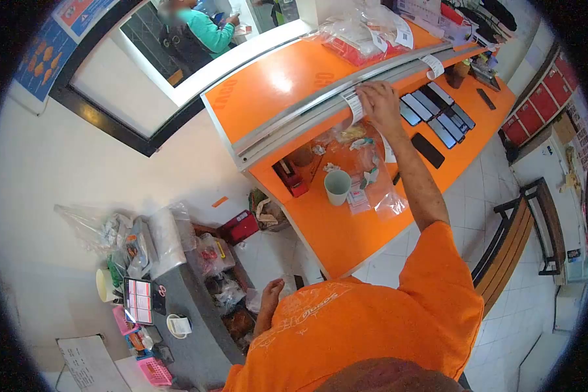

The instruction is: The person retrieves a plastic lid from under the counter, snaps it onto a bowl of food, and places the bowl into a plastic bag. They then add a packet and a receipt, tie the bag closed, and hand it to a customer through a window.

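My right hand [380, 103] reaches to the metal rail [281, 129] along the orange counter's raised ledge. Its bent fingers are closed at the top of a white printed paper slip [354, 108], which hangs over the rail's front. Low beside my orange shirt, my left hand [272, 295] has its fingers curled, with no object visible in it. Another paper slip [432, 65] hangs farther right on the rail. Several phones [438, 112] lie in a group on the lower counter, and a dark phone [428, 150] rests nearer my right forearm.
A pale cup [338, 187], clear plastic bags [389, 204] and a red stapler-like object [291, 178] are on the lower counter. To the left, a grey table [199, 326] holds a tablet [138, 300]. Another person [206, 29] stands beyond the window. A bench [503, 251] is right.
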The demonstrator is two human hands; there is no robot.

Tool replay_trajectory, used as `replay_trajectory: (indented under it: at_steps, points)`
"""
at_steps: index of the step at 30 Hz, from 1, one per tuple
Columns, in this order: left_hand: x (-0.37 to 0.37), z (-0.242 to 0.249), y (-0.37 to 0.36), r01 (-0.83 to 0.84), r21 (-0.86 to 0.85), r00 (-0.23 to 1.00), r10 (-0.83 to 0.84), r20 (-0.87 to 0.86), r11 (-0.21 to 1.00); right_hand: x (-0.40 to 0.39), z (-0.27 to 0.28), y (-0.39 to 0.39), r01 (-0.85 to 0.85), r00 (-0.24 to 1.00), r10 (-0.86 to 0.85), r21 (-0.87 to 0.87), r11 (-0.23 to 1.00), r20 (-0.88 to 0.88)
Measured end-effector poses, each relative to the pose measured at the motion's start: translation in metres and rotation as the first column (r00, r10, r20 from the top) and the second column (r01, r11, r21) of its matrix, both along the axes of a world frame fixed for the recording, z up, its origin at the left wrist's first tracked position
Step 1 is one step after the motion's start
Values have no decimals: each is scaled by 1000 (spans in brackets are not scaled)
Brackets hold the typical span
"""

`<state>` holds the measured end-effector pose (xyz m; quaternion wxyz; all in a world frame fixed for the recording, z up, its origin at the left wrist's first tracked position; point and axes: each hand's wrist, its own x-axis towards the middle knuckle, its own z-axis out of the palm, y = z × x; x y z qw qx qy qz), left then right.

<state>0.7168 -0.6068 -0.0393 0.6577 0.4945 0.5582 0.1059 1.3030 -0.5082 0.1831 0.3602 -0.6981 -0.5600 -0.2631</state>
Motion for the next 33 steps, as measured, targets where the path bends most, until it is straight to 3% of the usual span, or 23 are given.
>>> replay_trajectory:
  at_steps: [3, 5, 6, 8, 10, 11, 14, 15, 16, 18, 19, 20, 21, 23, 24, 25, 26, 27, 29, 31, 33]
  points:
    - [-22, -30, -3, 219, 421, 957, -108, -270, 880, -25, 9, -9, 48, 996, -47, -5, 999, 78]
    - [-32, -28, -7, 255, 566, 907, 10, -422, 784, -32, 9, -9, 69, 988, -75, 49, 996, 136]
    - [-38, -24, -10, 278, 623, 869, 85, -488, 732, -35, 7, -8, 69, 983, -80, 74, 995, 164]
    - [-65, -48, -9, 213, 690, 892, 150, -426, 692, -28, -2, -1, 84, 987, -87, 30, 996, 134]
    - [-89, -59, -11, 204, 729, 857, 240, -455, 653, -32, 1, -1, 47, 999, -46, -108, 993, 14]
    - [-97, -54, -12, 165, 692, 846, 260, -466, 703, -39, 6, 3, 41, 999, -38, -113, 993, 27]
    - [-115, -18, -20, -139, 651, 791, 480, -380, 746, 10, -42, 22, 417, 813, -248, -230, 879, 526]
    - [-132, -22, -22, -187, 719, 781, 545, -304, 669, -28, -21, 17, 265, 916, -239, -38, 963, 323]
    - [-144, -16, -28, -242, 819, 778, 609, -156, 519, -68, 2, 11, 87, 980, -121, 206, 975, 156]
    - [-157, 29, -36, -419, 759, 696, 713, -84, 498, -161, 9, 9, -36, 979, -73, 516, 856, 190]
    - [-166, 43, -42, -482, 753, 640, 767, -46, 447, -221, -13, 0, -290, 955, 243, 367, 884, 171]
    - [-175, 54, -47, -532, 749, 587, 810, -11, 396, -281, -35, -8, -540, 836, 548, 230, 810, 32]
    - [-190, 57, -52, -573, 742, 539, 842, 22, 348, -341, -56, -16, -708, 672, 721, 139, 692, -169]
    - [-218, 58, -62, -643, 714, 488, 866, 106, 275, -486, -79, -43, -979, 155, 974, 106, 174, -168]
    - [-227, 73, -69, -705, 663, 462, 872, 159, 252, -558, -91, -56, -991, -127, 963, 63, -115, -236]
    - [-239, 90, -77, -760, 606, 433, 878, 206, 233, -611, -107, -62, -980, -187, 949, -14, -197, -255]
    - [-258, 91, -90, -822, 519, 387, 898, 209, 233, -660, -146, -64, -974, -130, 920, -124, -188, -370]
    - [-278, 92, -103, -876, 428, 336, 918, 208, 224, -697, -135, -72, -954, 29, 986, -300, -22, -163]
    - [-327, 61, -131, -772, 625, 312, 928, 205, 121, -758, -123, -80, -882, 49, 999, -469, 51, 16]
    - [-374, 37, -163, -780, 625, 163, 954, 250, -30, -817, -131, -74, -841, -123, 980, -508, -187, -156]
    - [-406, 37, -192, -873, 445, -75, 957, 280, -199, -882, -149, -56, -786, -212, 885, -465, -406, -415]
